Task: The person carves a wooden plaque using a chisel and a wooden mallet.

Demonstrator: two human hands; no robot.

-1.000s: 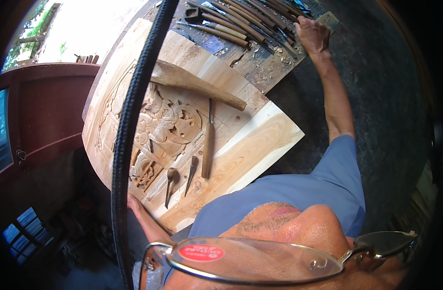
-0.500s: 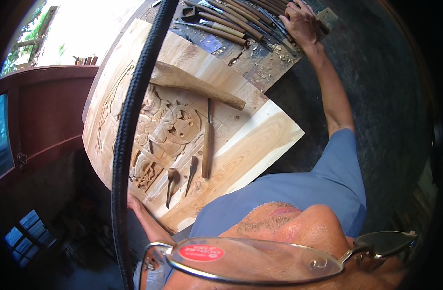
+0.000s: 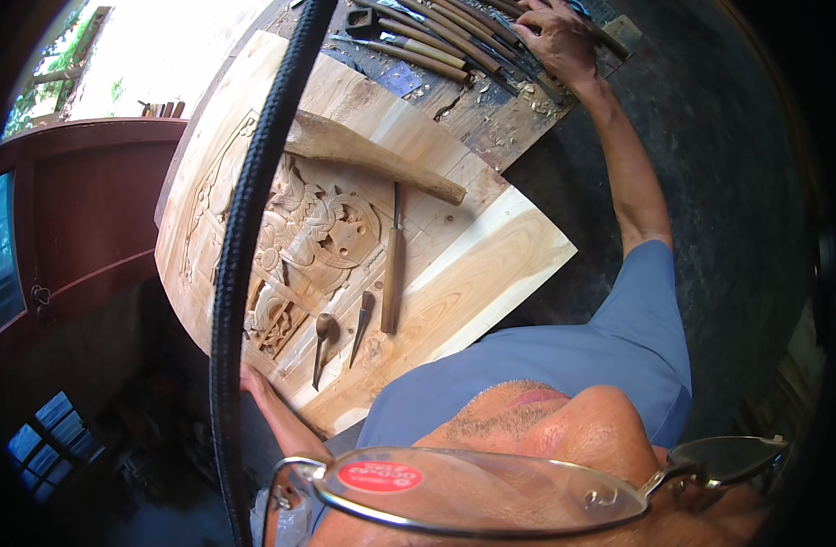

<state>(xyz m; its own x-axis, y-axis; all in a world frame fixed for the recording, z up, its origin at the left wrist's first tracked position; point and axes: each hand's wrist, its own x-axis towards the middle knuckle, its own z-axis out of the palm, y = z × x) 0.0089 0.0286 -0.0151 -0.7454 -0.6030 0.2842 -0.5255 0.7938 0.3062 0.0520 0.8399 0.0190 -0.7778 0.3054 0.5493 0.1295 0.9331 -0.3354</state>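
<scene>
My right hand [image 3: 561, 41] reaches to the far right, over a row of wood-carving chisels [image 3: 450, 41] on the bench. Its thumb and forefinger are apart; the other fingertips are partly out of sight. A dark handle [image 3: 609, 41] lies beside that hand. My left hand [image 3: 247, 377] is at the near left edge of a carved wooden panel [image 3: 472, 273], its fingers hidden by a black strap. On the panel lie a wooden mallet [image 3: 372, 159], a long chisel [image 3: 392, 278], a short tapered chisel [image 3: 361, 328] and a small round-handled gouge [image 3: 322, 342].
The bench [image 3: 500, 137] behind the panel carries wood shavings, a small dark block [image 3: 361, 22] and a blue flat piece [image 3: 400, 79]. A black braided strap [image 3: 245, 228] crosses the view. A reddish wooden cabinet or shutter [image 3: 103, 201] stands on the left.
My right hand has shifted slightly left and upward over the chisels, and its thumb and forefinger show farther apart. My left hand and the tools on the panel stay put.
</scene>
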